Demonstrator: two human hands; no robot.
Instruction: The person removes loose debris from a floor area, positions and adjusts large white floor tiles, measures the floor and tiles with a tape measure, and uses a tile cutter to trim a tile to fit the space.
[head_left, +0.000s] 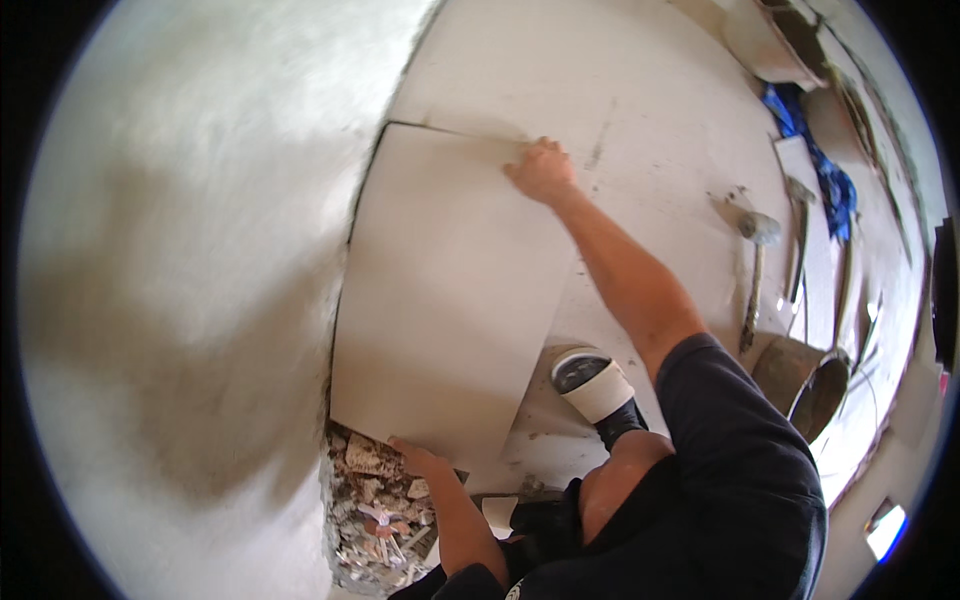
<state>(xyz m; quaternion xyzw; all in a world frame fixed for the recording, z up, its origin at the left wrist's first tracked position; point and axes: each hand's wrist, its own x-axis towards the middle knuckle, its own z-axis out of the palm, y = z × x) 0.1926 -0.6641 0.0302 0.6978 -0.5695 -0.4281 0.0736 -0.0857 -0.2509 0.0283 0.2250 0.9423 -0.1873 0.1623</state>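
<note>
A big, pale, flat tile [450, 270] is seen on the floor [660, 130], w/ its long L side set right by the white wall [180, 250]; a thin dark gap is left btwn the two. At its far end, a dark line is seen where the next pale tile [520, 60] is met. Its near edge is put next to a patch of broken bits [375, 500], brown, white & grey; whether it's quite flat can't be told. The near edge is touched by the L hand [422, 460], w/ fingertips at the rim; the underside of that grip is hidden, so whether the tile is pinched can't be told. The far R corner is touched by the R hand [545, 172], w/ fingers bent & thumb held out to the side; whether anything is pinched by that grip can't be told either. On the R, close to the tile, a foot in a pale slide shoe [598, 392] & dark sock [622, 422] is set down. Further R, a mallet [759, 229], a hammer [800, 192], a crumpled blue sheet [835, 190] & a tipped, dirty bucket [785, 375] are seen. Dark clothes [740, 450] are worn.
</note>
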